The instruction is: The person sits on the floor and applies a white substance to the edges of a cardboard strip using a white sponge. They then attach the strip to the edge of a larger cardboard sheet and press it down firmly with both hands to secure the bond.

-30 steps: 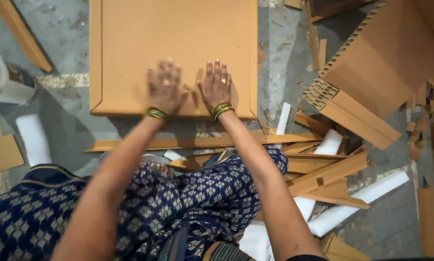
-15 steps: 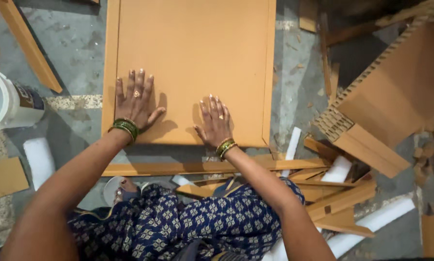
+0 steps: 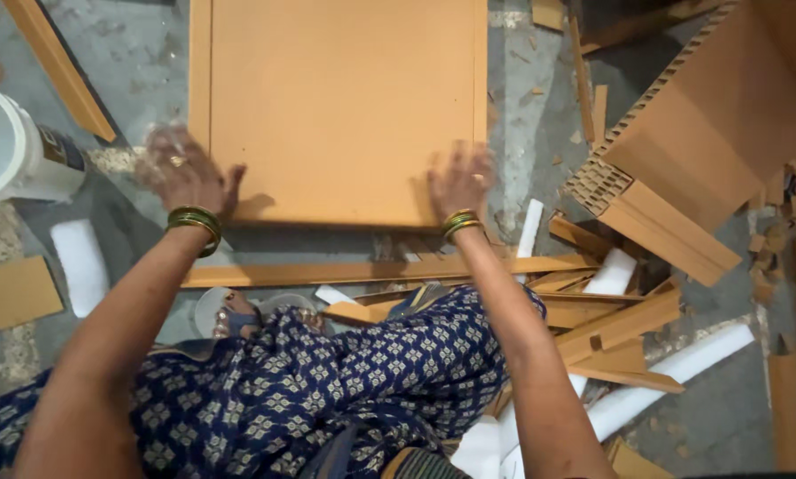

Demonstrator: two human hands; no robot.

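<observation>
From the head view, the board (image 3: pixel 340 106) lay flat on the floor (image 3: pixel 540 133). The left hand (image 3: pixel 181 173) rested at its left edge and the right hand (image 3: pixel 460 182) at its near right corner, both with fingers spread, gripping nothing. A bucket (image 3: pixel 12 146) stood to the left.

A flat orange-brown board (image 3: pixel 340 106) lies on the grey floor (image 3: pixel 132 62). The left hand (image 3: pixel 183 173) rests spread at the board's near left corner, the right hand (image 3: pixel 460 182) on its near right edge; both are blurred, with green and gold bangles at the wrists. A white bucket (image 3: pixel 12 146) stands at the left, a honeycomb-core cardboard block (image 3: pixel 691 151) at the right, and loose strips (image 3: pixel 389 268) lie near the patterned blue clothing.
</observation>
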